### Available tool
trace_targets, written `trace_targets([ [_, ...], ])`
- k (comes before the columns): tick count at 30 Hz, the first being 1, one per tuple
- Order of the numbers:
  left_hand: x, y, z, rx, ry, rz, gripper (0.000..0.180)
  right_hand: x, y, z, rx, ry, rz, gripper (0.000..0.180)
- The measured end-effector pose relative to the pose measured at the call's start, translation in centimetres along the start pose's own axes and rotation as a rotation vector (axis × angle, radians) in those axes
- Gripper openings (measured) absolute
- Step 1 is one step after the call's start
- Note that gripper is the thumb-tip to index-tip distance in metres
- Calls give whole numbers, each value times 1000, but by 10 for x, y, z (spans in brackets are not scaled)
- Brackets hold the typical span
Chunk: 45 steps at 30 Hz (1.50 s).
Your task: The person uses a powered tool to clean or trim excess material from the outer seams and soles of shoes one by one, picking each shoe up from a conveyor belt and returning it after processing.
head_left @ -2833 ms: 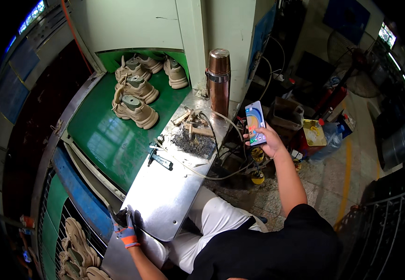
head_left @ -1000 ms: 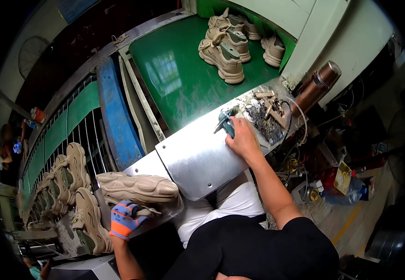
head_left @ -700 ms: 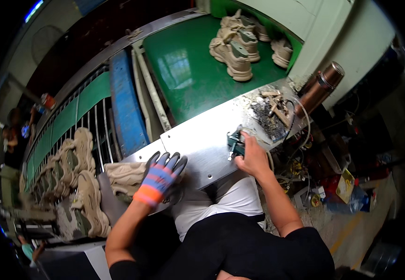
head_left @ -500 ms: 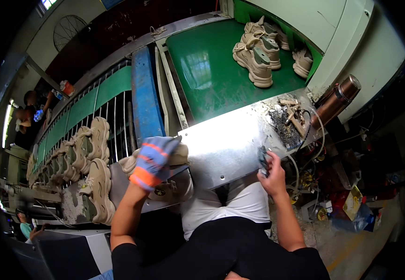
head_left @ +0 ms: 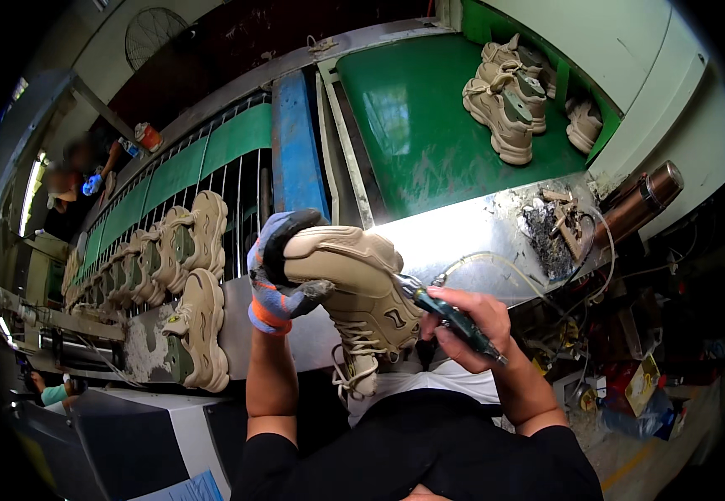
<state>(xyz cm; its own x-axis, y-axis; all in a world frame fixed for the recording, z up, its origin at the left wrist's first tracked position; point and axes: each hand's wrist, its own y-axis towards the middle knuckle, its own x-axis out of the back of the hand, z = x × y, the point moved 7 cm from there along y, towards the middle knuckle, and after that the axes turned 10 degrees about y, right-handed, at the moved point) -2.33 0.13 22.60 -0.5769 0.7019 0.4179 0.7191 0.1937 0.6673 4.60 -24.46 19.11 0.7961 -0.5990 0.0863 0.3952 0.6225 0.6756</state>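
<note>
My left hand [head_left: 279, 271], in a grey, orange and blue work glove, grips the sole end of a beige chunky sneaker [head_left: 354, 288] and holds it sole-up over my lap, laces dangling. My right hand [head_left: 471, 326] is bare and closed around a dark green pen-shaped hand tool [head_left: 450, 316] with a thin hose running from it. The tool's tip touches the sneaker's side near the sole. Both hands are in front of the metal work table [head_left: 463, 238].
More beige sneakers [head_left: 187, 242] lie on a wire rack at left, and several others [head_left: 504, 100] sit on the green conveyor belt [head_left: 429, 125]. A copper flask [head_left: 642, 200] and a burnt debris pile [head_left: 550, 225] are on the table's right end. Another person [head_left: 78, 171] works far left.
My left hand picked a sneaker up from the left and brought it over my lap. My right hand took the green tool off the table and moved it to the shoe.
</note>
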Motion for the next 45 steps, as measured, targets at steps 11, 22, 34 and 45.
trace_targets([
  [11,2,13,33,106,-78,-8,75,-18,58,-18,122,-41,-70,44],
  [22,11,6,81,171,-96,-43,86,-24,-45,-89,-178,158,-123,46],
  [34,36,-39,145,308,-171,-139,75,-28,-101,-112,-446,549,-325,42],
  [45,82,-211,175,875,-610,-352,59,-49,-101,-132,-560,789,-458,40],
])
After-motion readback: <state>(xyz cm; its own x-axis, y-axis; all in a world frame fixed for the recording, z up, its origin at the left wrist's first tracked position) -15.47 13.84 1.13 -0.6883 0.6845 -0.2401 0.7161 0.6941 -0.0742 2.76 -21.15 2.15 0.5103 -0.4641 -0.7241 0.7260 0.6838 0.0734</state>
